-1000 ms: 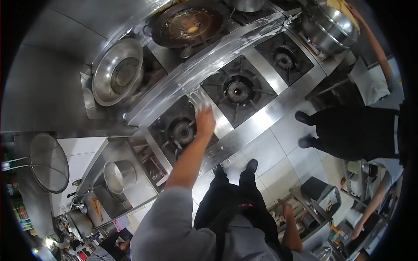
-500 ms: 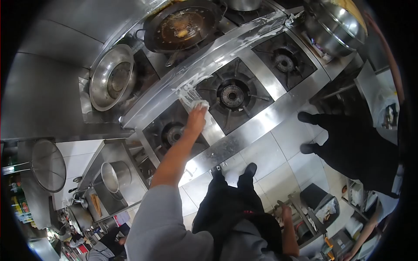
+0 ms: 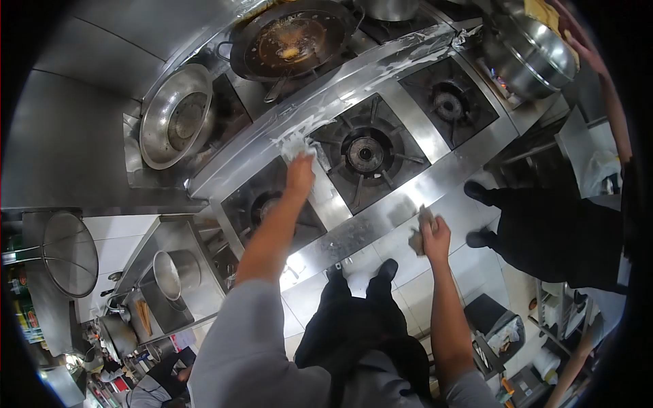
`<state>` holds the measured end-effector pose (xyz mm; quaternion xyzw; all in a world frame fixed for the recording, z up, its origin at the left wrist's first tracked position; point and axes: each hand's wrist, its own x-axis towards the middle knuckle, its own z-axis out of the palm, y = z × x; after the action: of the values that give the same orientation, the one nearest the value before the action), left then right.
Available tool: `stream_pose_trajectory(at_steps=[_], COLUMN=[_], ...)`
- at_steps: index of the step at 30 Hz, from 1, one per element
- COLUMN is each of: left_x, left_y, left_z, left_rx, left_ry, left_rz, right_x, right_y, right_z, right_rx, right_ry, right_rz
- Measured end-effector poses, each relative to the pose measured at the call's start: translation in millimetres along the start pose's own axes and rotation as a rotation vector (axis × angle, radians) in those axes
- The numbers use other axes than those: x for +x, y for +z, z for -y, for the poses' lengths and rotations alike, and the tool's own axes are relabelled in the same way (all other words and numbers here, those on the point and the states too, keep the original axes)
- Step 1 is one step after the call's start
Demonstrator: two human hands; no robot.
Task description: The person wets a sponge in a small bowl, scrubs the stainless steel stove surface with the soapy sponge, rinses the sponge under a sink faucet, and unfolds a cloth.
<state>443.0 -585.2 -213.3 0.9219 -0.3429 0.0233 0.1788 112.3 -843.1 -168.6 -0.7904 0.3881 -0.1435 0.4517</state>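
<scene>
My left hand (image 3: 300, 175) is closed around a pale, blurred pad or cloth (image 3: 298, 146), pressed on the foamy steel strip between the left burner (image 3: 265, 207) and the middle burner (image 3: 365, 154). White suds lie along the strip's upper end and the raised steel ledge (image 3: 354, 88). My right hand (image 3: 437, 238) is closed on a crumpled grey-brown cloth (image 3: 420, 234), held in front of the stove's front edge. The cloth hangs over the floor, below the right part of the steel rim (image 3: 401, 204).
Behind the ledge sit a wok with brown liquid (image 3: 289, 44) and a steel basin (image 3: 178, 117). A large steel pot (image 3: 527, 58) stands at the upper right. A person in black trousers (image 3: 558, 234) stands at right. A pot (image 3: 175, 273) and strainer (image 3: 70, 253) are at left.
My left hand has moved up the strip and slightly left since half a second ago. My right hand has risen from low beside my body to the stove's front, with the cloth now visible.
</scene>
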Motion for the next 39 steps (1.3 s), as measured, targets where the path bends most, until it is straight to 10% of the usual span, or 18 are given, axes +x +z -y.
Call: stream_pose_trajectory(at_steps=[11,12,25,34,39], left_x=[20,1,-20,64,-58], left_y=[11,6,10,-7,26], left_z=[14,-11,-33,38,-25], left_rx=[0.047,0.001,-0.012,-0.032,0.120], left_ry=[-0.316,-0.510,-0.617,-0.415,-0.088], left_rz=[-0.251,-0.005,0.024,-0.034,-0.006], right_x=[60,60,67,67,67], right_y=[81,83,99,100,101], right_z=[22,21,14,8,10], right_rx=[-0.378,-0.374,-0.438,-0.530,-0.494], right_ry=[-0.411,-0.419,-0.340,-0.348,-0.336], right_rz=[-0.118,-0.114,-0.199,-0.239,-0.239])
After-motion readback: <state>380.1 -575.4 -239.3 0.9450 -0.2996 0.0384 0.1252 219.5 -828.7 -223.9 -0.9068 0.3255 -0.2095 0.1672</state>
